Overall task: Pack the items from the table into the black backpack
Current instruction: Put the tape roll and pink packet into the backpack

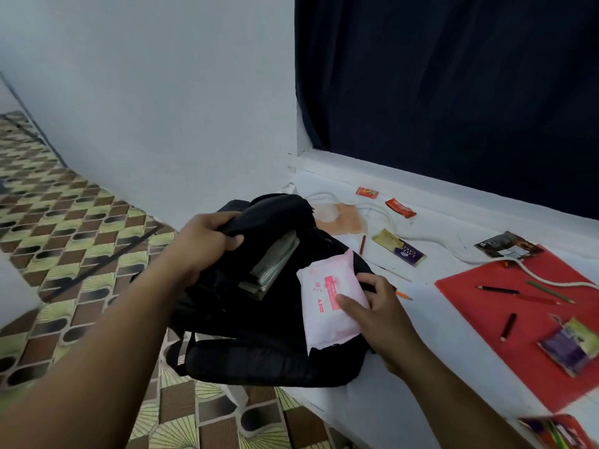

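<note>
Hands at black backpack (259,358), which sits at the white table's (405,377) left edge, partly overhanging. Left hand (202,244) grips the bag's opened top flap. Right hand (379,306) pinches a pink wipes-type packet (324,296) w/ thumb over it, above the opening. Books (275,264) inside.

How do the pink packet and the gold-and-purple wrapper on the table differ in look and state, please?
The pink packet is pale, soft and pinched by the right hand over the open black backpack; the gold-and-purple wrapper is dark, slim and lies untouched on the table. Both are flat, oblong packs.
</note>
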`<state>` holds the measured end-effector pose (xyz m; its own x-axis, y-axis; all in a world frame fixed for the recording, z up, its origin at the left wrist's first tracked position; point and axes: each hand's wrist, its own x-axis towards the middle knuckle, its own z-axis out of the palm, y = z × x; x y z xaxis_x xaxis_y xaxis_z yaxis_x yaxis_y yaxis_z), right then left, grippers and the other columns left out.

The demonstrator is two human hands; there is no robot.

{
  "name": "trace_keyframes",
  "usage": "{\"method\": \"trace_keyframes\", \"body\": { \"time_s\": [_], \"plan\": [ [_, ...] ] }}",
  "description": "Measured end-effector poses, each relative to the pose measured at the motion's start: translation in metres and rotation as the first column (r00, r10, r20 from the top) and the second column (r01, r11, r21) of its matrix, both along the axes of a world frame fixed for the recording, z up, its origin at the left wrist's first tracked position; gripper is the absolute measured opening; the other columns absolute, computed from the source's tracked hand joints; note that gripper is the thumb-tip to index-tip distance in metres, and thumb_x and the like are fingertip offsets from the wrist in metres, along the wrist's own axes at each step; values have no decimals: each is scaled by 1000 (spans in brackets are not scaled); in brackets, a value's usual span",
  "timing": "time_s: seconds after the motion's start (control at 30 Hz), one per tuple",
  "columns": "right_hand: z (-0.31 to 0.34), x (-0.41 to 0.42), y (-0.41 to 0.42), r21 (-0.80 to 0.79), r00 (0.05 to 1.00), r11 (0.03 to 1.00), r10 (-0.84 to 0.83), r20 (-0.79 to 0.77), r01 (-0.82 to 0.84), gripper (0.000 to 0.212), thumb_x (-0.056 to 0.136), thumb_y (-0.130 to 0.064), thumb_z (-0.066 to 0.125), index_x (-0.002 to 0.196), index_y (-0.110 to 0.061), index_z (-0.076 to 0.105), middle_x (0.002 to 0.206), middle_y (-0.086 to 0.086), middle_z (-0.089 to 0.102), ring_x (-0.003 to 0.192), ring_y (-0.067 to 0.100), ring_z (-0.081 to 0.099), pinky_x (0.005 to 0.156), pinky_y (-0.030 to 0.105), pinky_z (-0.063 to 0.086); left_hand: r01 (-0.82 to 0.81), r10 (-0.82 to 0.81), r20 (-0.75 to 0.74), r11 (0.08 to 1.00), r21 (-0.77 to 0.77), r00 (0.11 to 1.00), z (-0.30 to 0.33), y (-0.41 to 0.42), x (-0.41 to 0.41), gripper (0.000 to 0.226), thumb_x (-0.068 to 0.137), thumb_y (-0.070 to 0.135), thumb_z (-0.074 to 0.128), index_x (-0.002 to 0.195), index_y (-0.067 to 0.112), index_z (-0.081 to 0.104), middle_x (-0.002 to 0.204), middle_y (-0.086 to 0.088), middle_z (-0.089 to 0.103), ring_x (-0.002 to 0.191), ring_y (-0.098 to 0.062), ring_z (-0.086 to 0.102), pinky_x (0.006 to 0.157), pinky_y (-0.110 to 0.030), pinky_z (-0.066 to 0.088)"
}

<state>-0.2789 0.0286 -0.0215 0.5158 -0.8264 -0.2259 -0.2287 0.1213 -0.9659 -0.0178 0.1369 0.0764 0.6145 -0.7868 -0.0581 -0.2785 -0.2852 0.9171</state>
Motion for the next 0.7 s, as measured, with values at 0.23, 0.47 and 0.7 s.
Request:
{"method": "trace_keyframes", "body": {
  "time_s": [0.23,0.47,0.7],
  "plan": [
    [22,85,-17,162,991,982,83,104,-99,52,86,-22,77,127,-17,45,111,3,70,94,18,73,79,39,62,18,-17,78,1000,-12,997,16,-2,-1,41,90,-5,62,110,28,76,99,-3,78,82,-11,70,80,-22,56],
    [-7,153,-20,91,939,938,322,123,-334,36,87,-16,69,118,-12,53,107,9,72,94,15,71,81,33,59,-53,57,136,998,-32,989,33,-10,0,50,89,-7,64,90,42,72,87,14,77,78,2,67,75,-13,52],
    [-24,146,-30,-828,915,396,244,-321,-396,34,80,-16,51,108,-19,71,107,0,68,103,26,60,88,36,51,-120,120,44,993,10,992,30,-12,10,46,90,-6,65,99,38,73,89,13,78,83,-3,71,71,-11,53]
  ]
}}
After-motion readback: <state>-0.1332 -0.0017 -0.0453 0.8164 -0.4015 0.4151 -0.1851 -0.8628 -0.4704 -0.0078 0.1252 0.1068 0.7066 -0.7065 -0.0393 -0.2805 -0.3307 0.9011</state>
